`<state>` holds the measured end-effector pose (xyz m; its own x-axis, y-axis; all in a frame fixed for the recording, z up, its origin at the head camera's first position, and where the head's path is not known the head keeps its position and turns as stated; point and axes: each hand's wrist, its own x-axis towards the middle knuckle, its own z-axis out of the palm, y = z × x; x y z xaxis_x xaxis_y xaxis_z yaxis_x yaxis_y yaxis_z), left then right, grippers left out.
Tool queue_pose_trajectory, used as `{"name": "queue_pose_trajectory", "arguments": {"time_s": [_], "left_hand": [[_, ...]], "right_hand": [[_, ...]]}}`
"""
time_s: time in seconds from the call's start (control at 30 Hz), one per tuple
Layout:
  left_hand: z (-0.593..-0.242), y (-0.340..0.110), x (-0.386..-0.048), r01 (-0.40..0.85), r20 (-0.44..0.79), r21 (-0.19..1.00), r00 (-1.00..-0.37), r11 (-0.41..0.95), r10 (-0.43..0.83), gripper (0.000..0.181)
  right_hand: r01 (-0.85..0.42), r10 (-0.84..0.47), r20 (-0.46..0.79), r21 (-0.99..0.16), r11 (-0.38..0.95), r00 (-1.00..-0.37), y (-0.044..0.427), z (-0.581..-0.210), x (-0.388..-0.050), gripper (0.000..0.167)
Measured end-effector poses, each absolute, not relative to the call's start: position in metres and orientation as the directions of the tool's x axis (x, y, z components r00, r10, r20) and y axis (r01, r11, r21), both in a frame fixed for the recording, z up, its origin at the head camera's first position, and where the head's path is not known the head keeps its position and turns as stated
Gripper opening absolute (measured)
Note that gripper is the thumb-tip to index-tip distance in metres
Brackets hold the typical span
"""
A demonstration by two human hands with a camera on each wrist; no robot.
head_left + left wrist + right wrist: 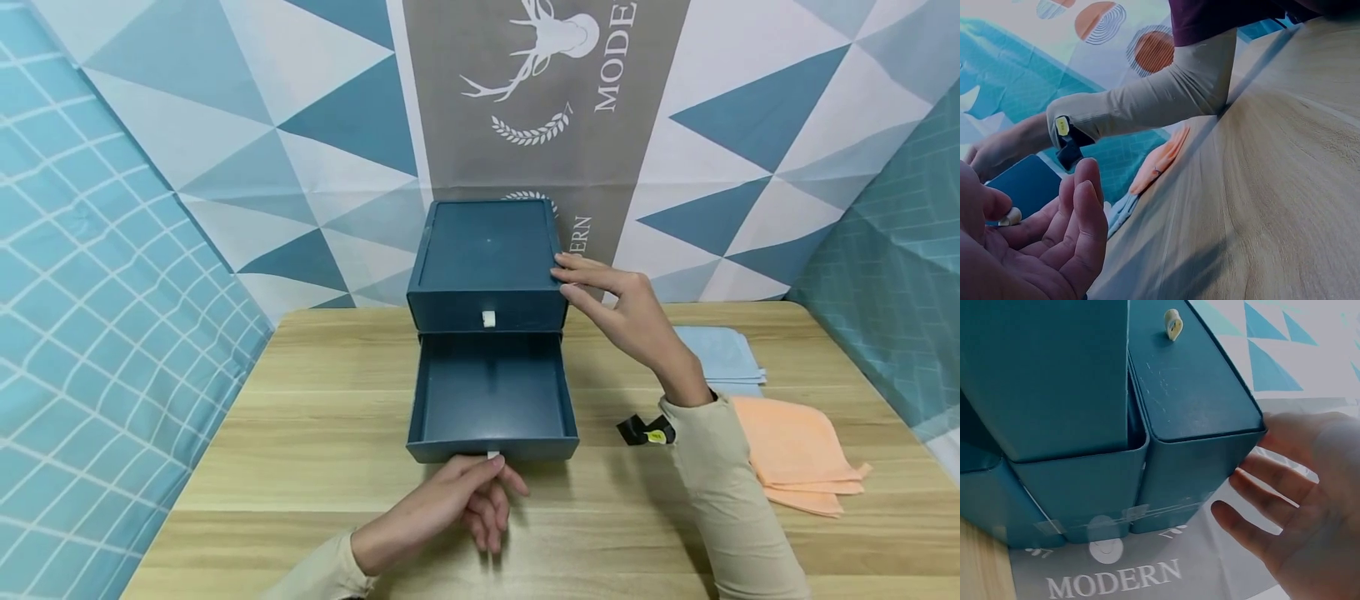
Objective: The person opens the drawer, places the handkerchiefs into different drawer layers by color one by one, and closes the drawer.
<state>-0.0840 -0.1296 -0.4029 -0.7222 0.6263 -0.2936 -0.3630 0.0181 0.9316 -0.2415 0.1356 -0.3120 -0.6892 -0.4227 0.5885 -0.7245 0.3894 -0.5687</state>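
Note:
A dark blue drawer cabinet point(487, 246) stands on the wooden table against the back cloth. Below its closed top drawer point(450, 312), another drawer point(525, 451) is pulled far out, and its inside looks bare. My left hand point(468, 498) pinches the small white pull tab point(1010, 217) on that drawer's front between thumb and finger, with the other fingers loosely bent. With fingers extended, my right hand point(618, 304) touches the right side of the cabinet near its top edge. A further section at the bottom point(1004, 494) appears in the right wrist view.
Folded light blue cloths point(720, 354) and orange cloths point(795, 446) lie on the table point(315, 433) to the right, partly behind the right forearm. A black strap point(645, 431) sits at the right wrist. Patterned cloth walls point(112, 333) surround the table.

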Motion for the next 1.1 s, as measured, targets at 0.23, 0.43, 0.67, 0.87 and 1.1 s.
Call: {"name": "queue_pose_trajectory", "arguments": {"time_s": [0.23, 0.43, 0.67, 0.87, 1.1], "left_hand": [[-0.405, -0.131, -0.086, -0.348, -0.268, 0.938, -0.715, 0.004, 0.645, 0.059], [-0.405, -0.132, -0.086, -0.344, -0.268, 0.939, -0.714, 0.009, 0.647, 0.058], [-0.404, -0.134, -0.086, -0.361, -0.292, 0.932, -0.716, 0.021, 0.635, 0.056], [-0.404, -0.133, -0.085, -0.362, -0.294, 0.932, -0.715, 0.023, 0.634, 0.056], [-0.404, -0.131, -0.085, -0.367, -0.296, 0.93, -0.711, 0.023, 0.638, 0.053]], "right_hand": [[-0.741, -0.446, 0.597, -0.464, 0.486, -0.667, 0.136, -0.305, -0.231, 0.032], [-0.72, -0.456, 0.569, -0.432, 0.543, -0.685, 0.149, -0.302, -0.219, 0.034], [-0.668, -0.415, 0.562, -0.377, 0.642, -0.716, 0.18, -0.31, -0.205, 0.036], [-0.635, -0.418, 0.523, -0.35, 0.689, -0.742, 0.206, -0.322, -0.192, 0.037], [-0.572, -0.393, 0.47, -0.335, 0.749, -0.79, 0.244, -0.34, -0.177, 0.039]]}}
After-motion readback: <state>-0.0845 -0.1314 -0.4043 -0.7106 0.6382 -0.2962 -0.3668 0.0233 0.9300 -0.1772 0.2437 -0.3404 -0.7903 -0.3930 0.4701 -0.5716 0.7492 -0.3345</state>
